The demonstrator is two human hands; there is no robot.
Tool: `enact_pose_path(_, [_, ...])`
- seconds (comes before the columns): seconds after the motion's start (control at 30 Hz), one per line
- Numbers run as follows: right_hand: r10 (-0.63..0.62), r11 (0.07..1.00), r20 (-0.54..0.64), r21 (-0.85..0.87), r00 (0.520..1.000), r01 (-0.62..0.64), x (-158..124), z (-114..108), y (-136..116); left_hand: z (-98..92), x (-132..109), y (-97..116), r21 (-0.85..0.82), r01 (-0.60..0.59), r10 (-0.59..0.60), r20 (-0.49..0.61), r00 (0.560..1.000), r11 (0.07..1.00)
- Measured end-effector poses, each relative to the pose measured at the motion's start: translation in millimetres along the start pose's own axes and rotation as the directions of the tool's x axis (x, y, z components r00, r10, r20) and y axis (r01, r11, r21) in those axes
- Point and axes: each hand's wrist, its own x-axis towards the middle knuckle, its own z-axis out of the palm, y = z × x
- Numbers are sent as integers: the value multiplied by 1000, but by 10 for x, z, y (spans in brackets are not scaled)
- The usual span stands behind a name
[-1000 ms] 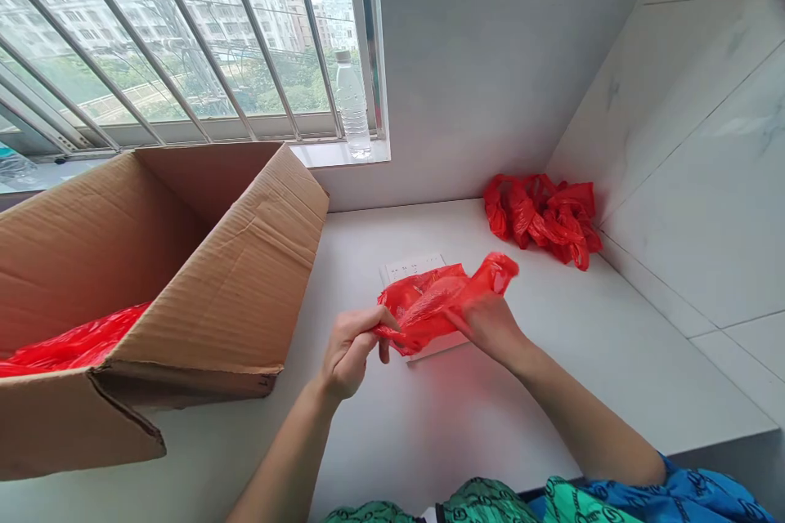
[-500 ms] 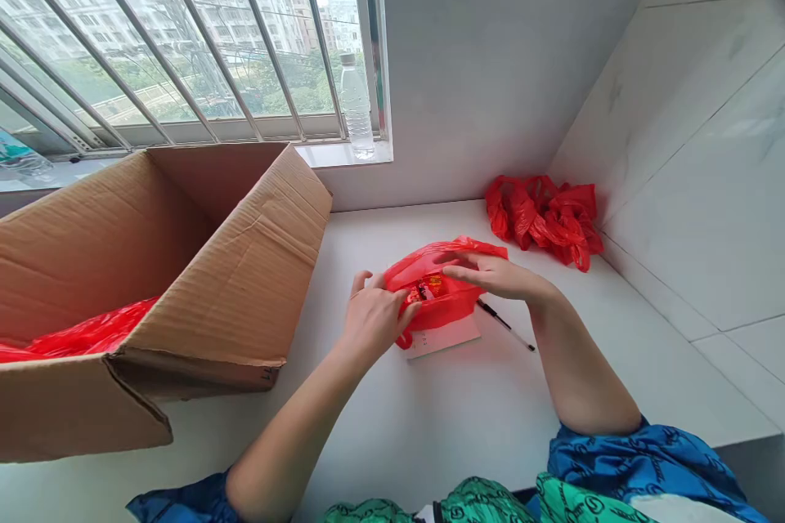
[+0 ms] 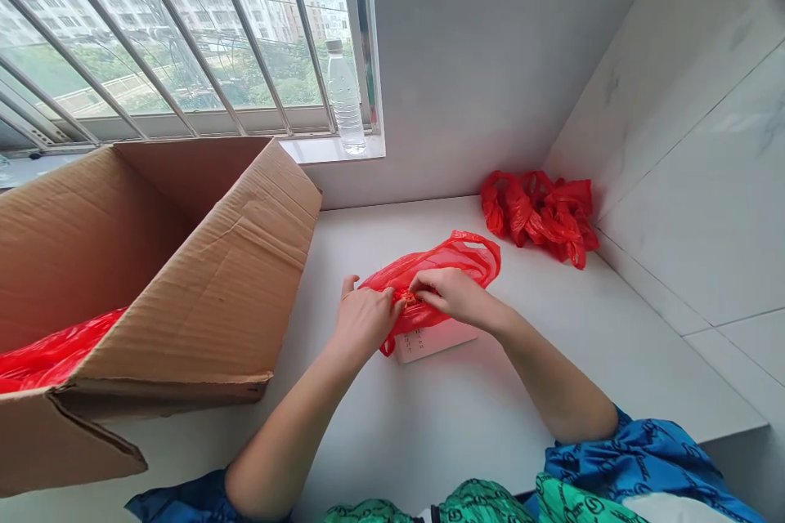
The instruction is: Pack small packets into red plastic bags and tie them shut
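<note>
No legible txt. White pad (image 3: 429,341) under red bag (image 3: 457,255) has small dark marks, too tiny to read. Blue sleeve (image 3: 638,458) print: logo-ish pattern, unreadable.

You get open counter (image 3: 466,425) on the near side and to the right of the bag (image 3: 457,257) you grip. The box (image 3: 214,278) blocks the left, its wall near your left hand (image 3: 361,323). A bag pile (image 3: 540,212) fills the far right corner. The tiled wall (image 3: 693,180) shuts the right, the back wall (image 3: 478,82) the far side.
</note>
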Motion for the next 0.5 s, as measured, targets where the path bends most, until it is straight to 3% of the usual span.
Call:
enact_pose_path(0.17, [87, 993, 94, -89, 992, -79, 120, 202, 224, 123, -27, -94, 35, -14, 8, 142, 990, 999])
enact_pose_path(0.37, [-17, 990, 112, -140, 994, 33, 144, 312, 271, 144, -15, -161, -54, -16, 21, 102, 995, 998])
enact_pose_path(0.5, [-67, 990, 77, -117, 995, 76, 121, 206, 245, 72, -2, -200, -53, -20, 25, 90, 996, 998])
